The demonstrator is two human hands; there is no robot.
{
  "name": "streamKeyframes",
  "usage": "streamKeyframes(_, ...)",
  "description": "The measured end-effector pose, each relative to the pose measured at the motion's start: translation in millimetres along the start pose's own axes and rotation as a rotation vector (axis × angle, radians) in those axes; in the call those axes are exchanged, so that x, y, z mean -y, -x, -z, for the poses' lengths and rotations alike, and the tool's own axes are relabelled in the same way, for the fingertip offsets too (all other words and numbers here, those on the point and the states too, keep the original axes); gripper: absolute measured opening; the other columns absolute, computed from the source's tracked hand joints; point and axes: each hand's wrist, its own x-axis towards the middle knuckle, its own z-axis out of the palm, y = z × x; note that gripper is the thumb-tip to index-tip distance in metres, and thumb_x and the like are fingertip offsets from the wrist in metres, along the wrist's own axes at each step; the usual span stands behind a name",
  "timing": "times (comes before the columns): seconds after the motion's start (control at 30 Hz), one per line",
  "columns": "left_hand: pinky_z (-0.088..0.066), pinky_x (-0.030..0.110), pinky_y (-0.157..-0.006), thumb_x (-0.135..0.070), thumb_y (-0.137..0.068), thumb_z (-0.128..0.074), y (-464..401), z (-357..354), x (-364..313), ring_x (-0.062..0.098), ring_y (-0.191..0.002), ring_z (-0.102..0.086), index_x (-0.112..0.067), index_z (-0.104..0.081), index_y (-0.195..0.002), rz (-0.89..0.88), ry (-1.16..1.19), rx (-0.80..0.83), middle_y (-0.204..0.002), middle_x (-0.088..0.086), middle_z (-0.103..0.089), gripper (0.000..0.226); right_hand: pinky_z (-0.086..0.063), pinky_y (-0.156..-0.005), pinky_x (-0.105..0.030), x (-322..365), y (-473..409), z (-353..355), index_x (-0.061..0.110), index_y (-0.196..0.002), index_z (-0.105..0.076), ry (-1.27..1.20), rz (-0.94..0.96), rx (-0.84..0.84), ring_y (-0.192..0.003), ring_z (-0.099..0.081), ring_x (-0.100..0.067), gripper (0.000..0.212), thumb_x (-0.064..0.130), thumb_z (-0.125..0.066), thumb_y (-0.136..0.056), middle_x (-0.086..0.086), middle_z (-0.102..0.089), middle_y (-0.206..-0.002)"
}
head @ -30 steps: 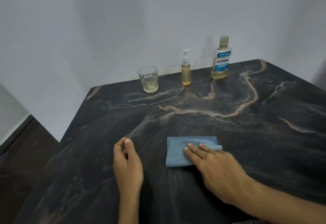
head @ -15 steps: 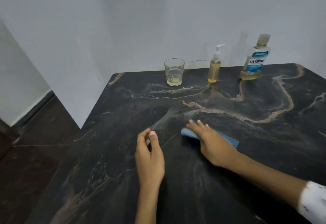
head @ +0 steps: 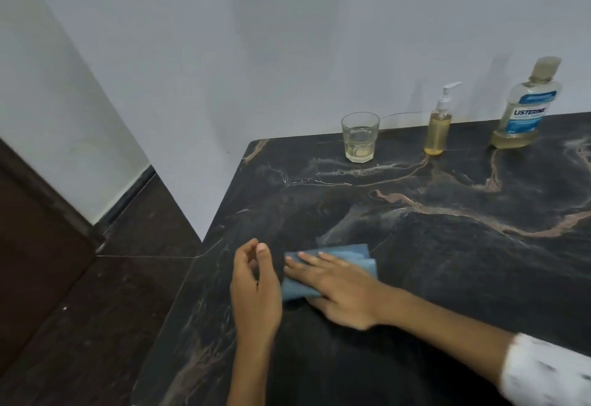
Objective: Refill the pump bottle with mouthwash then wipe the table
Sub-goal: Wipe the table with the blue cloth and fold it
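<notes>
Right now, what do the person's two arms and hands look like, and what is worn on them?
Both hands, the left hand and the right hand, are bare, with no gloves or rings visible. The left forearm is bare. The right arm ends in a white sleeve with small dark marks.

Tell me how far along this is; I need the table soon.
Refill looks done: the pump bottle stands capped and nearly full beside the mouthwash bottle and glass. In hand: the right hand presses the blue cloth flat on the table; the left hand idles. Left: wiping the remaining surface.
</notes>
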Motion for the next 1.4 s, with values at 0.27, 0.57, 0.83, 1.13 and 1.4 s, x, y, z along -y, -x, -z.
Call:
streamKeyframes(0.27, -0.033, 0.008, -0.067, -0.039, -0.096, -0.04, -5, 15, 8, -0.014, -0.086, -0.044, -0.035, -0.046, -0.113, 0.064, -0.054, 0.012, -0.094, -0.03, -0.045, 0.018, 0.013, -0.112, -0.032, -36, 13, 13, 0.038, -0.148, 0.004, 0.179, -0.113, 0.063, -0.138, 0.017, -0.003, 0.06, 0.048, -0.026, -0.098, 0.025, 0.011, -0.151)
streamKeyframes(0.57, -0.039, 0.028, -0.093, -0.039, -0.096, -0.041, -17, 19, 24, 0.006, -0.114, -0.049, -0.03, -0.047, -0.124, 0.08, -0.042, -0.082, -0.117, -0.015, -0.052, 0.03, 0.007, -0.115, -0.043, -42, -141, 10, 0.023, -0.151, -0.003, 0.178, -0.429, -0.028, -0.144, 0.01, -0.021, 0.056, 0.043, -0.016, -0.1, 0.006, 0.002, -0.158)
streamKeyframes(0.83, -0.039, 0.036, -0.103, -0.028, -0.097, -0.043, -31, 37, 31, 0.015, -0.125, -0.046, -0.018, -0.043, -0.133, -0.021, -0.023, -0.372, -0.133, 0.001, -0.049, 0.037, -0.004, -0.117, -0.035, 35, -114, -17, 0.019, -0.151, -0.015, 0.229, 0.3, 0.109, -0.145, -0.005, -0.018, 0.056, 0.037, -0.031, -0.1, 0.002, -0.011, -0.158)
streamKeyframes(1.13, -0.038, 0.043, -0.105, -0.036, -0.096, -0.042, -51, 19, 37, 0.014, -0.126, -0.043, -0.025, -0.037, -0.135, 0.084, -0.092, -0.192, -0.137, -0.003, -0.045, 0.041, -0.002, -0.114, -0.026, -85, -109, 27, 0.026, -0.15, -0.014, 0.158, 0.075, 0.007, -0.142, -0.007, -0.005, 0.053, 0.041, -0.028, -0.101, 0.013, -0.008, -0.155)
streamKeyframes(1.4, -0.032, 0.029, -0.103, -0.046, -0.092, -0.041, -60, -14, 21, 0.008, -0.13, -0.034, -0.033, -0.03, -0.14, 0.094, -0.191, -0.106, -0.144, -0.012, -0.035, 0.051, -0.002, -0.117, -0.04, -100, -275, 33, 0.015, -0.151, -0.006, 0.183, -0.332, -0.026, -0.145, -0.002, -0.021, 0.067, 0.054, -0.013, -0.097, -0.002, -0.001, -0.158)
